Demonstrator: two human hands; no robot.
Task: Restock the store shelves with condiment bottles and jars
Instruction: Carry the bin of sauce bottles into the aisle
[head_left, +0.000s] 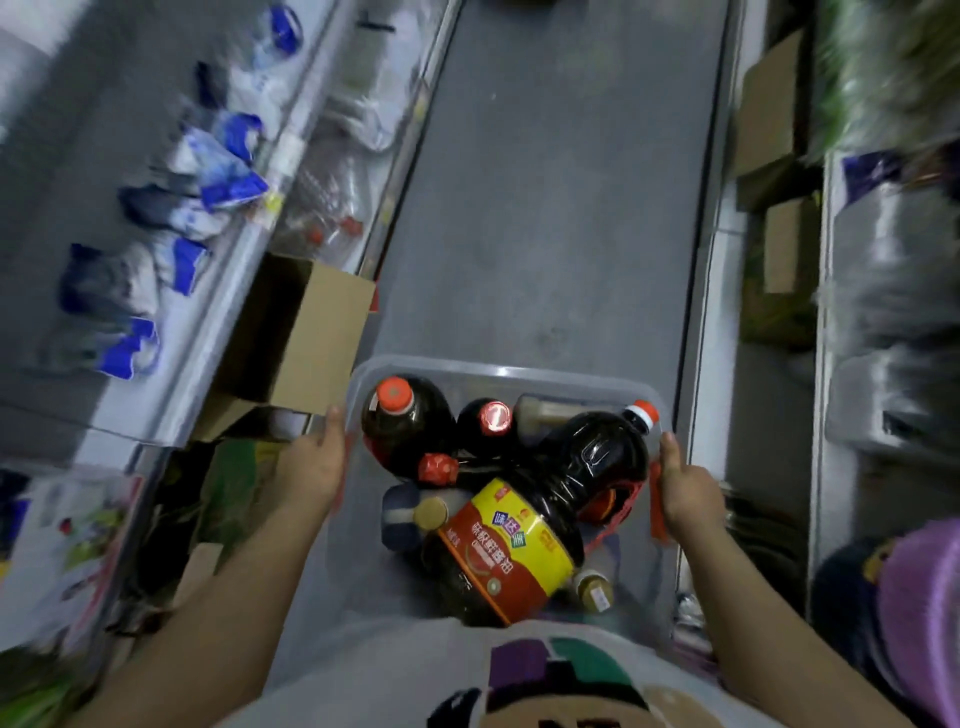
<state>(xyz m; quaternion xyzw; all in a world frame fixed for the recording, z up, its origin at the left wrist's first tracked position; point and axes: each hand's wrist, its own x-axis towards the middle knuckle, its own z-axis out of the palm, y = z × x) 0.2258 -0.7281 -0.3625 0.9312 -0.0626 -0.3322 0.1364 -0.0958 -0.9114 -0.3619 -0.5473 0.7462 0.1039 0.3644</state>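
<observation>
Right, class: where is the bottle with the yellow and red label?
Head view, low centre: the bottle lies in the near half of the clear bin, between the left hand and right hand.

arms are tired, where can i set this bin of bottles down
The grey aisle floor straight ahead of the bin is bare, bordered by the left shelf edge and the cardboard boxes on the right. Crowded: that shelf with blue-and-white bags, and the open box jutting out beside your left hand.
</observation>
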